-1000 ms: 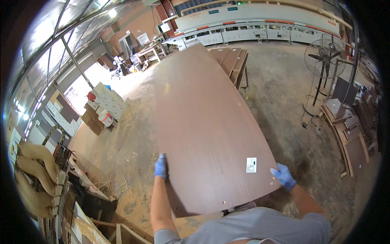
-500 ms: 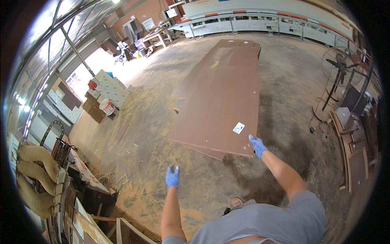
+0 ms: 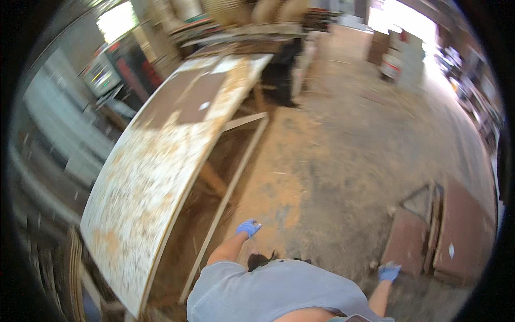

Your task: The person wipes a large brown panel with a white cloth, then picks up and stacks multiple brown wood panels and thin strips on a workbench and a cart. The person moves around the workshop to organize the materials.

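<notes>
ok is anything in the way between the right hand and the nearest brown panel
Nothing visible is: the right hand shows beside the near corner of that brown panel. Whether they touch, I can't tell.

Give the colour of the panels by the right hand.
Reddish-brown panels, best seen in the head view.

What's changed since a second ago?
The blue-gloved left hand and blue-gloved right hand have let go of the large, rectangular, white-labelled brown panel. The view swung left, so it sits at lower right and a sawdust-strewn white board shows at left. Unchanged: white-and-red bucket beside upright boards.
</notes>
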`<act>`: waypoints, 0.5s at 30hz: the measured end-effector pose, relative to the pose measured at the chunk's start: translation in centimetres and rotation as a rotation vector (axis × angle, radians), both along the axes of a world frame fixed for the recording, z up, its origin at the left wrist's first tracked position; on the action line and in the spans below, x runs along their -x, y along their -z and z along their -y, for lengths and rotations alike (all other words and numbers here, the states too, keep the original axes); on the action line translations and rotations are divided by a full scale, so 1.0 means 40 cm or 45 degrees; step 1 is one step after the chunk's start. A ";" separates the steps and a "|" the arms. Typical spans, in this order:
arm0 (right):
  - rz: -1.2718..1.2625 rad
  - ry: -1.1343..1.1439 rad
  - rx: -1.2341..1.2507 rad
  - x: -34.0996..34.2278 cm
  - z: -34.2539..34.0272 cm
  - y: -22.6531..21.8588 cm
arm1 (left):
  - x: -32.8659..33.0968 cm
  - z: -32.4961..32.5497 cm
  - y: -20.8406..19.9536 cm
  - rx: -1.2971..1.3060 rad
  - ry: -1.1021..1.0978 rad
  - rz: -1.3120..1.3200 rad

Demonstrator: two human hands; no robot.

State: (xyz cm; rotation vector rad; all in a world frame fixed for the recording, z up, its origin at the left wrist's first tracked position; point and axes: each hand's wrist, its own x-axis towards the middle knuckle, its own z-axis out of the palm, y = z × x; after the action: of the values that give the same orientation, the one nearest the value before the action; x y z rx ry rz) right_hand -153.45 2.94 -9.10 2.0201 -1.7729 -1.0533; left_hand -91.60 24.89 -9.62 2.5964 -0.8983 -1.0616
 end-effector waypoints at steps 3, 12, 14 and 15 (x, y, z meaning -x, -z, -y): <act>-0.024 -0.735 -0.798 -0.466 -0.022 0.021 | -0.100 -0.168 0.048 0.156 -0.342 0.015; 2.028 0.881 -1.116 -1.527 -0.144 0.137 | -0.462 -0.432 -0.105 0.681 -0.718 0.275; 2.155 0.685 -1.326 -1.671 -0.106 0.137 | -0.558 -0.441 -0.137 0.816 -0.768 0.416; 2.136 0.551 -1.268 -1.746 -0.128 0.095 | -0.590 -0.449 -0.189 0.849 -0.830 0.450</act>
State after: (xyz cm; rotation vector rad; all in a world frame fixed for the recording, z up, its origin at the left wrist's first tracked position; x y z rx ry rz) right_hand -83.60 8.07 -12.91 3.9093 -2.6853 0.1079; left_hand -67.99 42.85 -2.04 2.2357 -0.3086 -0.0962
